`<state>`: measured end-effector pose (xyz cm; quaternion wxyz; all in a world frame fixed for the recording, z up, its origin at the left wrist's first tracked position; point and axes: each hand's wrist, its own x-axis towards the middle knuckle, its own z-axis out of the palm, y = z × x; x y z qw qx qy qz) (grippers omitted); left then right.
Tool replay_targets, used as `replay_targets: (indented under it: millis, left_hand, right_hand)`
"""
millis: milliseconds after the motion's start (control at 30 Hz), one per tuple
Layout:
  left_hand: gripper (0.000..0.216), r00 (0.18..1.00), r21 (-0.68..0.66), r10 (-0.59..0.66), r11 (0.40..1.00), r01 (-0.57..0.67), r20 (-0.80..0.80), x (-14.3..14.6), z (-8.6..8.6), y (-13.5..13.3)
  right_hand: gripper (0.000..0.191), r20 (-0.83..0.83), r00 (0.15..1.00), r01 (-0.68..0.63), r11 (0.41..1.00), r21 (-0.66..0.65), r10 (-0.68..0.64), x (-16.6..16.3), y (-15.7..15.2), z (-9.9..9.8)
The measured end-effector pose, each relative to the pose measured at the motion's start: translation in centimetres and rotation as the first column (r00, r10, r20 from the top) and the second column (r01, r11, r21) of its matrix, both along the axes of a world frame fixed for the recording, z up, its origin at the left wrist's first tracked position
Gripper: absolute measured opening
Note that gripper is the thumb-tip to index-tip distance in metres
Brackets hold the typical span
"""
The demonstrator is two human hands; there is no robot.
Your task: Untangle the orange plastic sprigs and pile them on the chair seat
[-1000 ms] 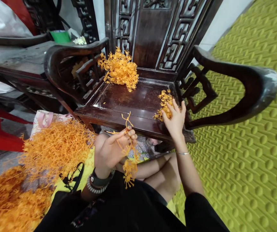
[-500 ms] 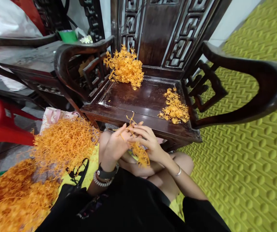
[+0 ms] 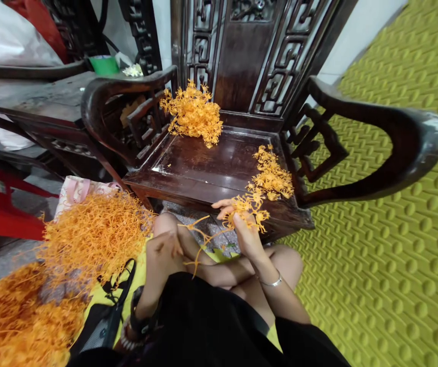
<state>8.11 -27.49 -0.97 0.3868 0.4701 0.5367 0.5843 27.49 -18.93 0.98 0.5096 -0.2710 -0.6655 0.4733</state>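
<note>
My right hand (image 3: pixel 248 237) is closed on an orange plastic sprig (image 3: pixel 255 206) by the front edge of the chair seat. Its curly flower-like tips fan out above the thumb. From the same hand a thin branched orange stem (image 3: pixel 206 238) trails left over my lap. My left hand (image 3: pixel 162 255) is low over my left knee, apart from that stem; its fingers are blurred by motion. Beyond the right hand, a small pile of orange sprigs (image 3: pixel 272 176) lies on the seat's right side, partly behind the held sprig.
A larger orange pile (image 3: pixel 196 114) rests at the back left of the dark wooden chair (image 3: pixel 219 163). Heaps of thin orange stems (image 3: pixel 97 234) and orange pieces (image 3: pixel 24 316) lie on my left. A red stool (image 3: pixel 1 209) stands beyond; yellow textured matting (image 3: pixel 387 244) covers the right.
My hands have separated. The left has dropped down and left towards my knee, while the right has moved right with the orange sprig, closer to the small pile.
</note>
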Motion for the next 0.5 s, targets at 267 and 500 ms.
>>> replay_targets:
  millis: [267,500]
  left_hand:
    - [0.032,0.910,0.031,-0.305,0.945,0.326,-0.282,2.8,2.8,0.6]
    - [0.028,0.820,-0.067,-0.457,0.860,0.507,0.344,5.8,0.5,1.8]
  right_hand:
    - [0.067,0.061,0.989,-0.125,0.984,-0.129,0.134,-2.0,-1.4,-0.2]
    - [0.066,-0.212,0.969,-0.207,0.895,-0.395,0.130,-1.8,-2.0,-0.4]
